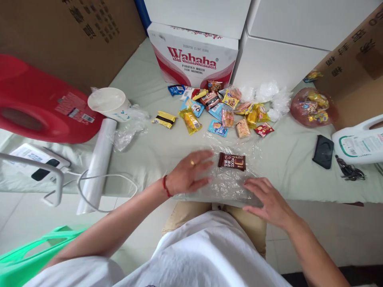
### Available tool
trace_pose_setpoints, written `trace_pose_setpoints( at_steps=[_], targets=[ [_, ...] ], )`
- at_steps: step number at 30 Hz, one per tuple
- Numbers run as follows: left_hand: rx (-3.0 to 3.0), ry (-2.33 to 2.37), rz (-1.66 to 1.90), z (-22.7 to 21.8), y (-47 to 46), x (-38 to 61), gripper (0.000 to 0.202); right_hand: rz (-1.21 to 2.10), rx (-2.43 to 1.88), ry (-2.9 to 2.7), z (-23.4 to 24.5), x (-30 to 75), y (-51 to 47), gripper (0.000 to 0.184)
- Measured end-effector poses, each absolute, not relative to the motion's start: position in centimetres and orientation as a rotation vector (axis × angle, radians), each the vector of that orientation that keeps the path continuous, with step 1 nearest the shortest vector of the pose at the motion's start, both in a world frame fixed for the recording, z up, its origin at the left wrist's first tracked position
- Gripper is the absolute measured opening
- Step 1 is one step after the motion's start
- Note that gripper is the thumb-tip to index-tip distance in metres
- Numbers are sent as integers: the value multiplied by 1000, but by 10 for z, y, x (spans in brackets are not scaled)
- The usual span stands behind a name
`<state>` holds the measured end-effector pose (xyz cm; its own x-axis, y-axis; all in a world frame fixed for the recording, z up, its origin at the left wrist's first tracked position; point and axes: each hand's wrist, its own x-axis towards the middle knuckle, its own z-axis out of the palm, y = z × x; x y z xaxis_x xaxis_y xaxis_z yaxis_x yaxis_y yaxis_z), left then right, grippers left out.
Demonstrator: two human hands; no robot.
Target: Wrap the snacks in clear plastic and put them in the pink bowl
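A brown cocoa snack packet lies flat on a sheet of clear plastic film near the table's front edge. To the left of the packet, my left hand hovers over or rests on the film's edge, fingers apart and slightly blurred; I see nothing in it. My right hand is at the film's lower right, its fingers spread and curved toward the film, apart from the packet. Whether its fingertips touch the film I cannot tell. Beyond the film lies a pile of small wrapped snacks.
A white Wahaha carton stands behind the snacks. On the left are a paper cup, a plastic film roll with a cable, and a red jug. A pink bowl, black case and white bottle are right.
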<state>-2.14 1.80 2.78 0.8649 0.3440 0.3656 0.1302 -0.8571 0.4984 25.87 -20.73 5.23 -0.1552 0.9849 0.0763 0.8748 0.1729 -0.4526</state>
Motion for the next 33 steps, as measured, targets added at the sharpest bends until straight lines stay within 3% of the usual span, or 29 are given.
trace_pose_setpoints(
  at_steps=[5,9,16,20,22,24,26,28,33],
  targets=[
    [2596,73,261,6,6,-57,53,430,-1773,-1997,21,264,-233,30],
    [2461,62,265,5,20,-58,17,575,-1751,-1897,31,279,-218,24],
    [2162,399,77,39,63,-24,27,721,-1968,-1719,69,314,-165,32],
    [2211,236,3,53,72,-14,24,1041,-1962,-1832,82,349,-141,40],
    [2274,129,37,55,67,-17,23,879,-2119,-1806,80,370,-124,41],
    [2370,131,112,55,57,-21,26,423,-2285,-1772,70,390,-100,38],
    [2484,193,188,53,45,-26,33,68,-2317,-1834,55,405,-73,49],
    [2570,237,238,47,32,-31,40,-6,-2293,-1934,39,415,-51,57],
    [2668,263,247,21,8,-45,59,-105,-2337,-1746,28,417,-47,45]
  ],
)
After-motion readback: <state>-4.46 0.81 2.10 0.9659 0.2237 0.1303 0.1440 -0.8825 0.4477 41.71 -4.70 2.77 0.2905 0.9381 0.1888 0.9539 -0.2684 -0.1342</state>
